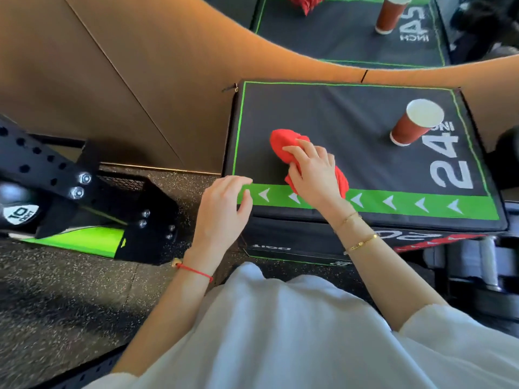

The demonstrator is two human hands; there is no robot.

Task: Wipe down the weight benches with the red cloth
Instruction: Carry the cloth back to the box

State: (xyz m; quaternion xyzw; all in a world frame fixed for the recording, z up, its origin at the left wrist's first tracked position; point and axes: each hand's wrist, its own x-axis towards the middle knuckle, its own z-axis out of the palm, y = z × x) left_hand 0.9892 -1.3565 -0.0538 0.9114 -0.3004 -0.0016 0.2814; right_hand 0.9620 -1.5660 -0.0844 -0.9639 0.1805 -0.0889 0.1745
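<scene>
Our right hand (311, 172) grips the bunched red cloth (283, 144) on the padded box (351, 113); our left hand (224, 209) rests relaxed beside it. We judge wiping underway, with the surface beyond our fingers toward the paper cup (415, 122) left.

Paper cup (415, 123) blocks right side; centre of box top (337, 113) open.

1 head-worn view, facing forward and down, close above padded box (323, 108), wide-angle
</scene>
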